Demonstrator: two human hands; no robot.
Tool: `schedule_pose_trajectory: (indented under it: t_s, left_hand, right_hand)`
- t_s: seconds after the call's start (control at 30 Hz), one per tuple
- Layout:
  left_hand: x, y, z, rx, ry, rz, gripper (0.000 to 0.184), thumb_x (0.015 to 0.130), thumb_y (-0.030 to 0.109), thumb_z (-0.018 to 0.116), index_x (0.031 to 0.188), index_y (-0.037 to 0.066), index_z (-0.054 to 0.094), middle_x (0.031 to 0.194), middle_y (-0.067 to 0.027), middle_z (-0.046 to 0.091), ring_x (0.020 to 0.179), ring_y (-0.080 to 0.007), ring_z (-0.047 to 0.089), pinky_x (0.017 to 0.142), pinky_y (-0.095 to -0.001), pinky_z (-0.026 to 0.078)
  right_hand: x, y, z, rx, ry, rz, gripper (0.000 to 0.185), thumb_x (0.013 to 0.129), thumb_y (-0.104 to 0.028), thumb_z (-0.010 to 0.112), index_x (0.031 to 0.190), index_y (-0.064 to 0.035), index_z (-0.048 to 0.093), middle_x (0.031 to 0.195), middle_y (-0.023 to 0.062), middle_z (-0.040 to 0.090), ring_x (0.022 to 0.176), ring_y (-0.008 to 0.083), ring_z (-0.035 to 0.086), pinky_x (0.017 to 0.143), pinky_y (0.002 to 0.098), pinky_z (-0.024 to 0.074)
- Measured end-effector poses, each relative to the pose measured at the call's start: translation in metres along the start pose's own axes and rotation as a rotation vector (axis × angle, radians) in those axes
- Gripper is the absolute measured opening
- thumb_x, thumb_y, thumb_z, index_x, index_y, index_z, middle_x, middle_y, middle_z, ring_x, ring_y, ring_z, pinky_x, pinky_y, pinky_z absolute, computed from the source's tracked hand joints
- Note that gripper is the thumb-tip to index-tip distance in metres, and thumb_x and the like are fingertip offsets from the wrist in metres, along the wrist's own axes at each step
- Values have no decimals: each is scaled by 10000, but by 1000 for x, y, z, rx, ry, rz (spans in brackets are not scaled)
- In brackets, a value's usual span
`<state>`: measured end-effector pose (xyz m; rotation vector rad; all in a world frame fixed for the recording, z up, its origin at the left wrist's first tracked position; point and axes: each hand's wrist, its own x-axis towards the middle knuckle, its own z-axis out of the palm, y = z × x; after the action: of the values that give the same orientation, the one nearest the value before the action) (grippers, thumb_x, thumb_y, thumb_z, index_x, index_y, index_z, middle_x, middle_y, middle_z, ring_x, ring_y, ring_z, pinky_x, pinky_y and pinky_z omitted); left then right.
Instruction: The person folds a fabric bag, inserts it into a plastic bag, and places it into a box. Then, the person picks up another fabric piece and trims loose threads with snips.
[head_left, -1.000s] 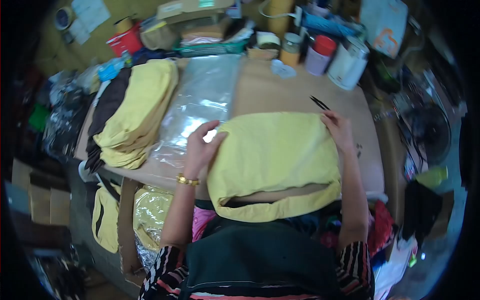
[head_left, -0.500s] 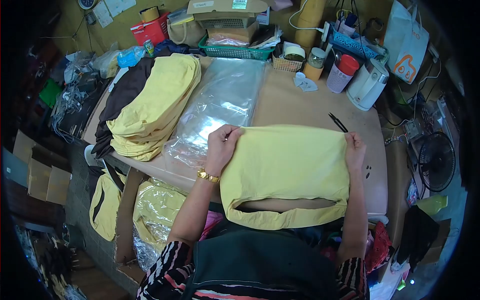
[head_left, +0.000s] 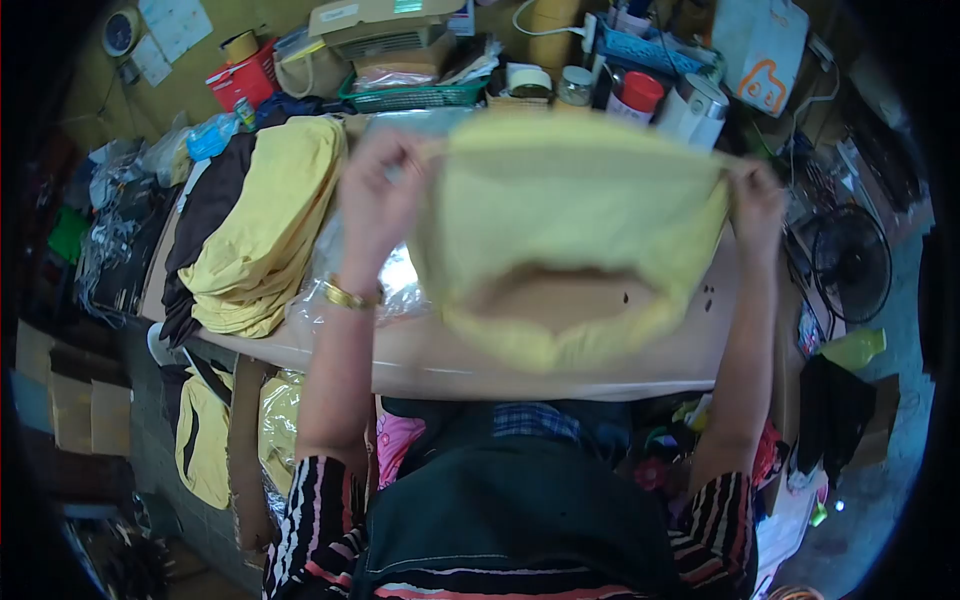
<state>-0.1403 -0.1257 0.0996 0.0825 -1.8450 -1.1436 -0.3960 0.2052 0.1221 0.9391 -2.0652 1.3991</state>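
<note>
table with packets in a green basket beyond yellow cloth

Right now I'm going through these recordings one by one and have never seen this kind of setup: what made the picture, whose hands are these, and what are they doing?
There is no machine here. A person wears a camera on the head, facing forward and down, so every picture comes from that one viewpoint. The left hand and right hand are the wearer's own, bare. Between them they hold up a yellow cloth piece by its upper corners; it is blurred, with an opening near its lower edge.

On the table, to the left, lie a pile of yellow cloth beside dark cloth and some clear plastic. Along the back are a green basket, a glass jar and a container with a red lid.
</note>
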Motion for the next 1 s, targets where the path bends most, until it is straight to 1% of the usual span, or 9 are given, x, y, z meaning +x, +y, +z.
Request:
schedule_pose_trajectory:
  t_s: [0.13, 0.23, 0.33, 0.37, 0.47, 0.53, 0.7, 0.93, 1.0]
  left_hand:
    - [47, 81, -11, 42, 51, 516, 135, 830, -69, 664, 947, -7, 693, 1037, -102, 691, 981, -164, 626, 868, -286, 493]
    - [16, 79, -13, 262, -1, 579, 232, 765, -107, 647, 941, 31, 710, 1041, -112, 696, 1005, -229, 638, 913, -337, 479]
    - [-46, 35, -19, 458, -197, 411, 278, 736, -79, 654, 946, 93, 714, 1041, -88, 697, 1047, -266, 634, 907, -391, 474]
    - [-74, 21, -19, 518, -263, 326, 288, 737, -70, 654, 955, 109, 712, 1034, -78, 698, 1059, -269, 632, 898, -402, 476]
    - [-145, -15, -28, 547, -579, 57, 260, 763, -47, 663, 980, 92, 694, 1059, -73, 685, 1014, -268, 638, 838, -365, 488]
    - [-165, -23, -33, 467, -676, -46, 252, 772, -45, 665, 990, 81, 686, 1076, -80, 678, 988, -264, 641, 805, -347, 495]
    - [-163, -20, -20, 370, -261, -139, 238, 762, -27, 706, 990, 25, 667, 986, -125, 649, 873, -248, 626, 693, -305, 505]
    - [-146, -27, -3, 439, -348, 73, 133, 765, -18, 710, 893, 14, 690, 867, -115, 661, 834, -246, 639, 697, -316, 511]
    - [-147, -27, -5, 373, -259, -37, 111, 791, -17, 696, 898, 13, 694, 853, -115, 668, 768, -236, 648, 689, -309, 521]
  right_hand:
    - [42, -57, -57, 325, 115, -244, 87, 919, -88, 600, 911, -43, 674, 982, 25, 676, 927, 90, 575, 802, 261, 469]
    - [15, -58, -73, 147, -3, -265, 76, 895, -54, 610, 916, -63, 683, 1161, 95, 647, 1101, 172, 584, 922, 316, 463]
    - [-57, -20, -51, -17, -133, -307, 210, 799, 68, 562, 881, -80, 686, 1144, 118, 635, 1145, 255, 584, 990, 371, 444]
    - [-91, -10, -41, -4, -197, -197, 263, 733, 109, 566, 864, -79, 697, 1152, 120, 633, 1145, 263, 583, 998, 382, 440]
    - [-180, 27, -30, 146, -547, 217, 167, 749, 110, 641, 836, -23, 693, 1101, 125, 654, 1085, 239, 614, 900, 333, 493]
    - [-204, 39, -27, 93, -421, 241, 137, 754, 96, 666, 840, -9, 685, 1034, 117, 667, 1011, 227, 634, 853, 319, 503]
    - [-201, 31, -19, 49, -85, 231, 135, 755, 71, 709, 866, 6, 669, 842, 94, 672, 800, 193, 650, 746, 304, 509]
    - [-171, 31, -13, -33, -299, 132, 178, 799, 33, 663, 971, -4, 685, 868, 110, 648, 783, 246, 644, 703, 318, 509]
    - [-161, 30, -9, -168, -401, 67, 207, 805, 18, 650, 1005, -21, 691, 872, 118, 633, 799, 284, 634, 705, 354, 507]
